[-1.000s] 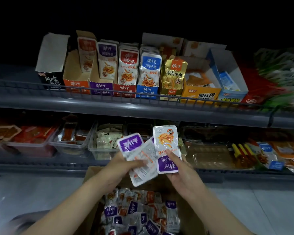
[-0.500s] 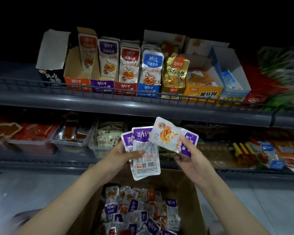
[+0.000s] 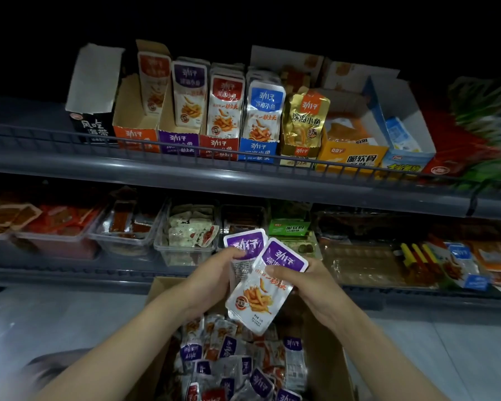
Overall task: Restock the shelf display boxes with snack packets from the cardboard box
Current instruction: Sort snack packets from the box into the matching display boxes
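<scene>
Loose packet now squared up, face out, onto the left-hand stack.

Right hand [image 3: 310, 285] pinches the purple packet [image 3: 261, 293], thumb curled on its face. Half a second ago it sat sideways and apart; now it overlaps the stack [image 3: 245, 244] gripped by the left hand [image 3: 211, 279], above the cardboard box [image 3: 327, 337]. Probably bundling for the purple display box [image 3: 178, 141]. Packet: flat glossy silver pouch, purple header, orange snack photo.

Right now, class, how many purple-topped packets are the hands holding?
2 show: rear packet in the left hand, front packet in the right hand; others may hide behind.
</scene>
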The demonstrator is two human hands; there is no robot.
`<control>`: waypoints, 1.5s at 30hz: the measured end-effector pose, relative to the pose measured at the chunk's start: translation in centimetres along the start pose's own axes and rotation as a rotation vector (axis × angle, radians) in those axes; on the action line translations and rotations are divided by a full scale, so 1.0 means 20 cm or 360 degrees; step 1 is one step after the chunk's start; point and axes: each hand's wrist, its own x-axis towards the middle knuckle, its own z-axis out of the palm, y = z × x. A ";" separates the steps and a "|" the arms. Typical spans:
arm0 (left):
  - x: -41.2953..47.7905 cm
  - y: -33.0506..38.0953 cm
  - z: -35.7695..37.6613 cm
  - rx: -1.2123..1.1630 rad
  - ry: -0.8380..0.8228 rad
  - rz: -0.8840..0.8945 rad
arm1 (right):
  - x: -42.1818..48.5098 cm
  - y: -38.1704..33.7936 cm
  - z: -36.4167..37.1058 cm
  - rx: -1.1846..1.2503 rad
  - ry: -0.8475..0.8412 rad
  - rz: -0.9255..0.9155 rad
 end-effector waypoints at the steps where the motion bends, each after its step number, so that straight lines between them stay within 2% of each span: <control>1: 0.01 -0.01 0.00 0.0045 -0.0028 0.0000 | 0.00 0.01 0.01 -0.0009 -0.0010 -0.0005; 3: 0.01 -0.01 0.00 0.0121 0.0098 -0.0027 | -0.02 0.01 0.05 -0.0009 -0.0043 -0.0033; 6: 0.04 -0.03 0.00 0.0210 0.0450 -0.0048 | -0.03 0.01 0.08 0.0170 -0.0054 -0.0046; 9: 0.04 -0.01 0.02 0.0148 0.0562 0.0064 | -0.03 0.00 0.08 0.0412 -0.0031 0.0011; 12: 0.04 0.00 0.03 0.0057 0.0486 0.0043 | -0.03 0.01 0.09 0.0463 -0.0121 0.0091; 16: 0.01 0.03 0.01 0.0172 0.0166 -0.0124 | -0.04 0.03 0.10 0.0467 -0.0219 0.0147; 18: -0.01 0.05 0.01 0.0109 0.0076 -0.0085 | -0.03 0.02 0.10 0.0511 -0.0226 0.0154; 22: -0.04 0.06 0.00 -0.0162 0.0154 -0.0119 | 0.00 0.02 0.09 0.0532 -0.0110 0.0165; 28: -0.03 0.03 0.02 0.0122 0.0312 -0.0135 | 0.01 0.03 0.08 0.0486 0.0120 0.0080; 32: -0.03 0.01 0.05 0.0227 0.0444 0.0112 | 0.00 0.08 0.11 0.0397 0.0174 -0.0008; 35: -0.04 0.01 0.08 0.0371 0.0488 0.0297 | -0.01 0.12 0.16 0.0385 0.0112 0.0043; 38: -0.07 0.02 0.09 0.0335 0.0456 0.0267 | -0.02 0.11 0.18 0.0500 -0.0048 0.0104; 42: -0.13 0.03 0.07 0.0188 0.0308 0.0233 | -0.03 0.06 0.18 0.0498 -0.0049 -0.0112; 45: -0.17 0.06 0.07 0.0241 0.0305 0.0326 | -0.05 0.00 0.23 0.0471 -0.0061 -0.0236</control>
